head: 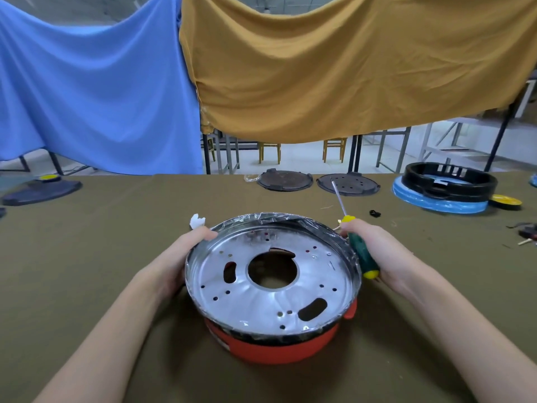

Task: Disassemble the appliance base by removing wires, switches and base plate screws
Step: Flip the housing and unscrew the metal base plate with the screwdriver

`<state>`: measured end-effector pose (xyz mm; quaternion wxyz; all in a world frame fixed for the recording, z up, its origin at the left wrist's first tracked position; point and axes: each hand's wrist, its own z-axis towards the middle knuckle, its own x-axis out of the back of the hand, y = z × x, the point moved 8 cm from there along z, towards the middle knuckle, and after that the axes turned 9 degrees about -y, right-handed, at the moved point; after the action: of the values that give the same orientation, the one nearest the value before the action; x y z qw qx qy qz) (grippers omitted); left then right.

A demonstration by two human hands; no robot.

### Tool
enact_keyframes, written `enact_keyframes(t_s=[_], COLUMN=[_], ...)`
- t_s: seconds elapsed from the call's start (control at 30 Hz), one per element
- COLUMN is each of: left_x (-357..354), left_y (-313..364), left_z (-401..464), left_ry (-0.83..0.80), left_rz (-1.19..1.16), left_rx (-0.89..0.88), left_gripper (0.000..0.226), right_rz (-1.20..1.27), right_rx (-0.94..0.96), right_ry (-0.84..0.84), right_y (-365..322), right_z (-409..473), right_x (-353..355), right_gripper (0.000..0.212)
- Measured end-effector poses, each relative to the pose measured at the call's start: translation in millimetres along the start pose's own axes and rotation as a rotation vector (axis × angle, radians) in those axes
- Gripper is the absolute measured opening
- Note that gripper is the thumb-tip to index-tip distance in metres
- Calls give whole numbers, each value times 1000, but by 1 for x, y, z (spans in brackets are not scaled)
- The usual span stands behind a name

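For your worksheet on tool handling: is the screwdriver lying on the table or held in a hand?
Held. The right hand grips the screwdriver by its green handle, shaft pointing away.

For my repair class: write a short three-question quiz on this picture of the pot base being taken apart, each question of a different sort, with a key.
1. True or false: the screwdriver lies on the table, untouched.
2. Which hand grips the screwdriver? A) left hand B) right hand C) neither
3. Fill in: the metal plate sits in a housing coloured ____.

Key
1. False. The right hand holds it against the plate's rim, shaft pointing up and away.
2. B. The left hand only holds the rim on the other side.
3. Red.
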<state>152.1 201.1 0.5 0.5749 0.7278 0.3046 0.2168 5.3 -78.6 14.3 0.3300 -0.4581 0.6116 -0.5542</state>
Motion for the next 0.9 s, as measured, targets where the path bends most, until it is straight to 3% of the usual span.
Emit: enact_keyframes(t_s=[0.13,0.33,0.5,0.7,0.9], left_x=[3,4,6,4,15], left_y=[1,1,0,1,-1], left_z=[1,3,8,9,18], left_ry=[61,115,120,67,154], left_rz=[-33,-52,-37,-46,-66], left_rx=[-17,-10,-33,-107,-153], left_gripper=[30,44,40,36,51], right_rz=[204,397,512,250,-206], right_rx=[128,477,564,567,924], right_ry=[75,161,250,477,554], right_y=[-8,-32,-30,-59,-152], right_z=[-1,-13,-14,-3,-12], right_x=[13,37,44,47,28], right_gripper=[31,24,16,16,10])
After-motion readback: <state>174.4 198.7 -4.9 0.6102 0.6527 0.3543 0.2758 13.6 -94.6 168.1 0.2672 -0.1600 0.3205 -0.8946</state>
